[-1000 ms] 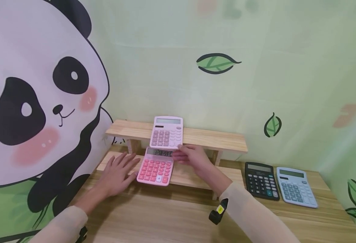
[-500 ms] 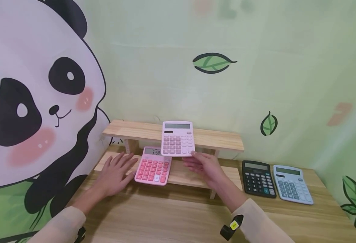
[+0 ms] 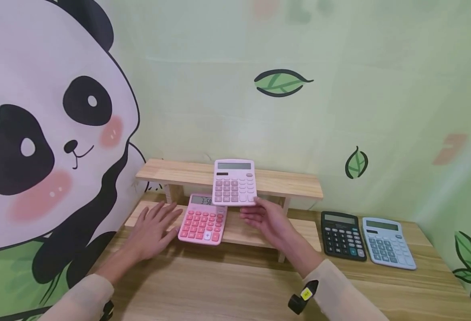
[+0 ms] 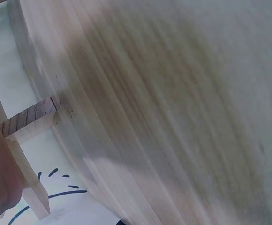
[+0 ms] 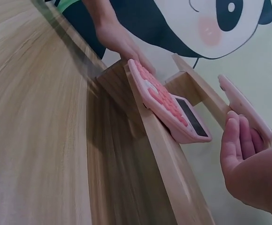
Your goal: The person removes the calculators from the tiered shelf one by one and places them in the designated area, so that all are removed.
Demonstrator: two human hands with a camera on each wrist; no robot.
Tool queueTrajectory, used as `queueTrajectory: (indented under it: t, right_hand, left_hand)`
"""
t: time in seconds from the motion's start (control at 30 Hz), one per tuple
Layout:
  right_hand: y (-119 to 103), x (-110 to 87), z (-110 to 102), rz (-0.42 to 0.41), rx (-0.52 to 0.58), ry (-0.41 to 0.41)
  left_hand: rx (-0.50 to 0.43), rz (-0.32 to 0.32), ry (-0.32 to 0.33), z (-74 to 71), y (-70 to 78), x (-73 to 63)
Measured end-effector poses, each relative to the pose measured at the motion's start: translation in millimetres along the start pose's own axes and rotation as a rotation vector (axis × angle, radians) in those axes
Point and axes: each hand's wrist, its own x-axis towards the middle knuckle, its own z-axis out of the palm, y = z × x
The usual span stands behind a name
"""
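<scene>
Mid-frame, the right hand (image 3: 270,222) pinches the pale calculator (image 3: 234,180), probably light, stiff and best edge-held; the left hand (image 3: 151,230) spreads empty.

The pale-pink rectangular plastic calculator (image 3: 234,183) and the coral-keyed pink rectangular plastic calculator (image 3: 200,223) look smooth and matt. Fine grain streaks the pale two-tier wooden shelf (image 3: 287,182) near the back edge of the brown wooden tabletop (image 3: 203,285).
</scene>
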Motion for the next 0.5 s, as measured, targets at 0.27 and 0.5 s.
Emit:
queueTrajectory:
  t: [0.27, 0.5]
  right_hand:
    - [-1.4, 13.0, 15.0, -0.013, -0.086, 0.077]
    - [-1.6, 22.6, 25.1, -0.014, -0.098, 0.139]
  left_hand:
    - [0.004, 0.007, 0.014, 0.2, -2.4, 1.2]
    - [0.008, 0.007, 0.024, 1.0, -1.0, 0.1]
